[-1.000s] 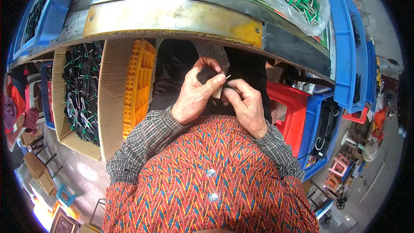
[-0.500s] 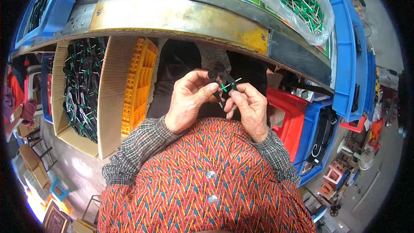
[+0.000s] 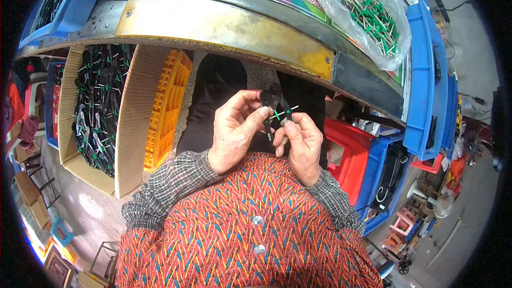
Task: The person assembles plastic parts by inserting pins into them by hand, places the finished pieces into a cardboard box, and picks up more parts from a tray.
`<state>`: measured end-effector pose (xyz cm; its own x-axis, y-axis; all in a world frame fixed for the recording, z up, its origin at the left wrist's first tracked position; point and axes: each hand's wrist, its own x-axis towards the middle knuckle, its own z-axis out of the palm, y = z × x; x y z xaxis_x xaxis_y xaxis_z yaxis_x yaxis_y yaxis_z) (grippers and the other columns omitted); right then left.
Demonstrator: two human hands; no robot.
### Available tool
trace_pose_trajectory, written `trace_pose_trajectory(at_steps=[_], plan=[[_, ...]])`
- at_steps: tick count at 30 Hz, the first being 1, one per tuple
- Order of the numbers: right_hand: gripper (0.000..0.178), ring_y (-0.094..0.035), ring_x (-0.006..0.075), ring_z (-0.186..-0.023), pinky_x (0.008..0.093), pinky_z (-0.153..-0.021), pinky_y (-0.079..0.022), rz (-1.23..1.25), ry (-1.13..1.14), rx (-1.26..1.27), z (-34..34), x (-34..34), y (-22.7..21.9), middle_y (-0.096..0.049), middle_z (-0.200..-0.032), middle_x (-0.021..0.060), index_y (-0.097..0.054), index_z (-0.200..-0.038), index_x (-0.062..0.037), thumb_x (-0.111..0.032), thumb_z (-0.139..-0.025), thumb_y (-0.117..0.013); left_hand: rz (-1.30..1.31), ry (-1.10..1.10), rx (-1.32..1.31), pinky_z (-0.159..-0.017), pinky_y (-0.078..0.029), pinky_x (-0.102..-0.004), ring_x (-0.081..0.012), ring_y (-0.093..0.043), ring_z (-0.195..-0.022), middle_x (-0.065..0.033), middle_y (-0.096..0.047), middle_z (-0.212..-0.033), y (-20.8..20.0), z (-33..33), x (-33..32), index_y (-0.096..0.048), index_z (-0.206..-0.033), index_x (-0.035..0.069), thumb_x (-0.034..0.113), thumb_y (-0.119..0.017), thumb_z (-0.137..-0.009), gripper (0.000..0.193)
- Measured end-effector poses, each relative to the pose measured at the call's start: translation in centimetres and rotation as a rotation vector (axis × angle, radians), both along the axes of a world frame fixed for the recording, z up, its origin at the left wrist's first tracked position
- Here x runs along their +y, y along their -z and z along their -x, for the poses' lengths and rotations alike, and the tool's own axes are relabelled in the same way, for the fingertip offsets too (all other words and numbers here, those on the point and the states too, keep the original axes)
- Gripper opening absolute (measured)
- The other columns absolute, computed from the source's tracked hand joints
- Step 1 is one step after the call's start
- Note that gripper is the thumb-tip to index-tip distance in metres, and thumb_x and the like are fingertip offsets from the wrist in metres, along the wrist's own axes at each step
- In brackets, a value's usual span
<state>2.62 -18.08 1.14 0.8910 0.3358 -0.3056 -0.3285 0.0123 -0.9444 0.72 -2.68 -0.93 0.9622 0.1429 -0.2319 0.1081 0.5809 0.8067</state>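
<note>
Above my lap, both hands work on one black forked part (image 3: 270,124) with two arms and a rounded top. A thin silvery pin with a green middle (image 3: 277,114) crosses between the arms, and its pale tip sticks out on the right. My left hand (image 3: 233,130) pinches the left arm of the part between thumb and fingers. With thumb and fingertips closed on the right arm's lower end, my right hand (image 3: 305,144) holds the other side. The fingers partly hide the part.
A clear bag (image 3: 373,26) of green-and-silver pins lies on the bench (image 3: 224,24). Below left stand a cardboard box (image 3: 130,122) of similar black parts and an orange crate (image 3: 167,109). To the right are a red stool-like plastic piece (image 3: 349,154) and blue bins (image 3: 421,80).
The view has shifted slightly. My hands have turned the black part a little, and more of its left arm now shows below the fingers. Both hands keep their hold.
</note>
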Motion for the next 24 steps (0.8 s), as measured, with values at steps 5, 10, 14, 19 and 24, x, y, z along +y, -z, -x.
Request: trace_pose_trajectory(at_steps=[5,10,14,19,24], plan=[[0.019,-0.05,0.0056,-0.05,0.0188,-0.046,-0.041,-0.063,0.036,0.017,0.0,0.2,0.4,-0.059,-0.071,0.0053,-0.052,-0.101,0.0007,-0.017,-0.099,-0.047,-0.19,-0.06,-0.129,-0.062,-0.048,-0.0186,-0.0058,-0.058,-0.075,-0.0033,-0.061,-0.089,-0.5,-0.1,-0.2,-0.054,-0.113,-0.002,0.001,-0.059,-0.09,0.024],[0.018,-0.048,0.0044,-0.051,0.0181,-0.046,-0.04,-0.044,0.029,-0.038,-0.1,0.3,0.4,-0.059,-0.071,0.0045,-0.052,-0.102,0.0,-0.017,-0.098,-0.047,-0.149,-0.069,-0.059,-0.063,-0.049,-0.0195,-0.006,-0.057,-0.075,-0.0043,-0.061,-0.088,-0.5,-0.4,-0.1,-0.054,-0.111,-0.004,0.002,-0.058,-0.09,0.022],[0.018,-0.046,0.0029,-0.051,0.0167,-0.046,-0.039,0.004,-0.008,-0.07,-0.4,0.1,0.4,-0.06,-0.075,0.0036,-0.053,-0.102,0.0,-0.017,-0.098,-0.047,-0.08,-0.01,-0.051,-0.062,-0.049,-0.0203,-0.0066,-0.058,-0.074,-0.0052,-0.062,-0.088,-0.4,-0.5,0.3,-0.054,-0.11,-0.005,0.001,-0.057,-0.09,0.022],[0.018,-0.044,0.0011,-0.05,0.0158,-0.045,-0.037,0.085,-0.084,-0.02,-0.7,0.0,-0.1,-0.06,-0.073,0.0015,-0.056,-0.1,-0.001,-0.016,-0.098,-0.047,-0.064,0.027,-0.034,-0.061,-0.049,-0.0209,-0.0061,-0.057,-0.07,-0.0044,-0.062,-0.085,-0.4,-0.8,0.9,-0.054,-0.11,-0.006,0.0,-0.057,-0.089,0.022],[0.019,-0.043,0.0007,-0.047,0.0156,-0.044,-0.035,0.126,-0.121,0.008,-0.7,-0.2,-0.2,-0.057,-0.067,0.0001,-0.057,-0.1,-0.0012,-0.018,-0.098,-0.048,-0.111,0.071,-0.016,-0.06,-0.048,-0.0208,-0.0053,-0.056,-0.067,-0.0037,-0.062,-0.082,-0.2,-1.2,1.6,-0.055,-0.11,-0.006,-0.001,-0.058,-0.089,0.022]])
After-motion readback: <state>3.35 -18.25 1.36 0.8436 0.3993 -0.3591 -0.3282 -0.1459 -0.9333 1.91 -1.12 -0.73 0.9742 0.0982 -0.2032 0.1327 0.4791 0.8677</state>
